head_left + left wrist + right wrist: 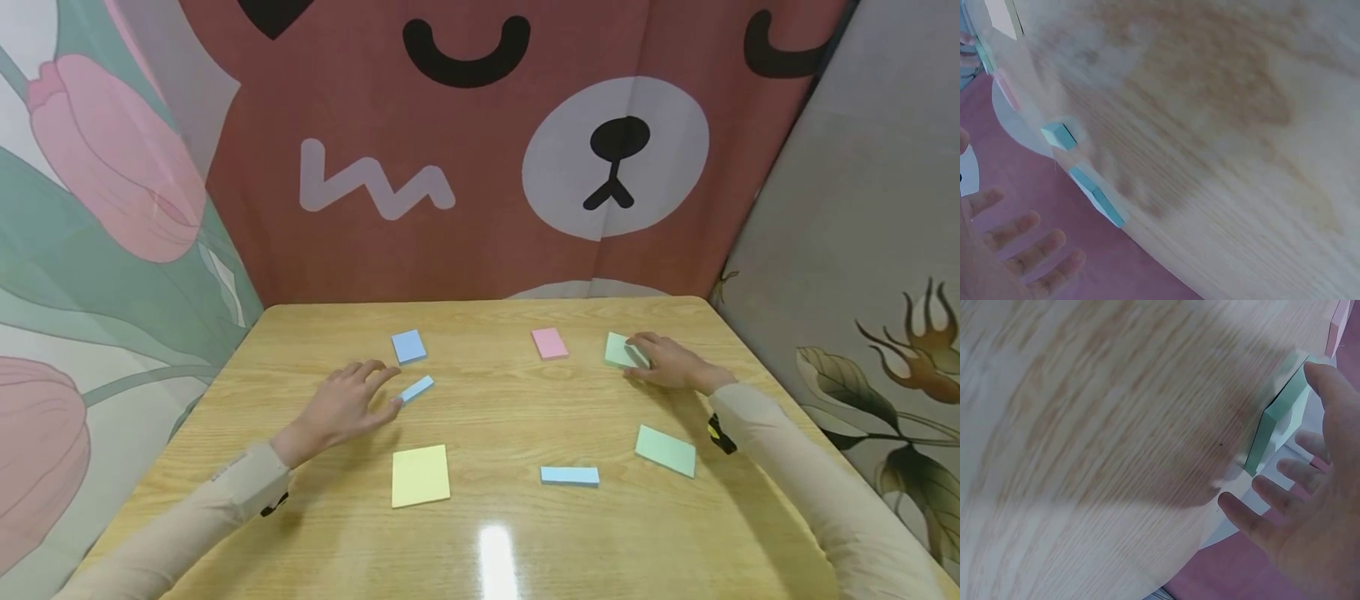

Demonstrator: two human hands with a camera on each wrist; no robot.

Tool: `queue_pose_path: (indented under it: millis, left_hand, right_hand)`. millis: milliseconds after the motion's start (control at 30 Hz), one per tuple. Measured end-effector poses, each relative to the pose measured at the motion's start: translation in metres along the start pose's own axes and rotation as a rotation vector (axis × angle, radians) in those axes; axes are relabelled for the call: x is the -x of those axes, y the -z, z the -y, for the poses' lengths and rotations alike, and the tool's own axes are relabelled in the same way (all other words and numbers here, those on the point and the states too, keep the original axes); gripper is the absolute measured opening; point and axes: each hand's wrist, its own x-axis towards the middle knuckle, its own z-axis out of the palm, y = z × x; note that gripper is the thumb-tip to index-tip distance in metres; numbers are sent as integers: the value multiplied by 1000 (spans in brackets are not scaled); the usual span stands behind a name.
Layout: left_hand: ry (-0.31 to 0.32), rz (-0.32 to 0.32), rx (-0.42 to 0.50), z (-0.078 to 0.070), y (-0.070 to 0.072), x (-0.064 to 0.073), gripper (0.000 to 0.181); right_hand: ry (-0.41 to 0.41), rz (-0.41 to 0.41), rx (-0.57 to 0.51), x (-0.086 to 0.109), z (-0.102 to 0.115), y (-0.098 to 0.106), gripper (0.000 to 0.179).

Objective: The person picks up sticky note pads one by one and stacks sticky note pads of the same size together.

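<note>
Fingers of our left hand (347, 406) lie spread and relaxed on the tabletop (495, 533), holding nothing, with the narrow blue pad (416, 388) touching or just off the fingertips to their right, its long axis slanting up and away toward the right. Our right hand (667, 363) lies flat too, fingers straight, fingertips on the near edge of the green pad (622, 350) to its left. No container shows; other pads lie apart around the hands.
</note>
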Motion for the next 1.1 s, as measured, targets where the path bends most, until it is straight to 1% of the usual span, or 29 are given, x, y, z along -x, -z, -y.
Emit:
queue_pose_path:
  millis: [167, 400, 600, 700, 833, 933, 1100]
  left_hand:
    - [-26, -10, -1, -5, -3, 1, 52]
    - [-60, 26, 6, -16, -1, 3, 52]
    - [-96, 26, 26, -25, -4, 6, 52]
    - [-96, 34, 25, -27, -6, 7, 52]
    - [-83, 62, 30, -30, -5, 7, 54]
    - [-96, 55, 31, -32, -5, 7, 53]
    - [-139, 13, 19, -35, -9, 7, 52]
  right_hand:
    - [-8, 6, 13, -1, -1, -4, 58]
    - [-15, 10, 23, -1, -3, -6, 57]
    - [-29, 20, 8, -1, -7, -8, 58]
    - [-40, 28, -5, 0, -9, -8, 59]
    - [-53, 31, -15, -1, -10, -7, 61]
    - [-65, 36, -12, -1, -10, -6, 63]
    - [-77, 45, -2, -2, -11, -7, 65]
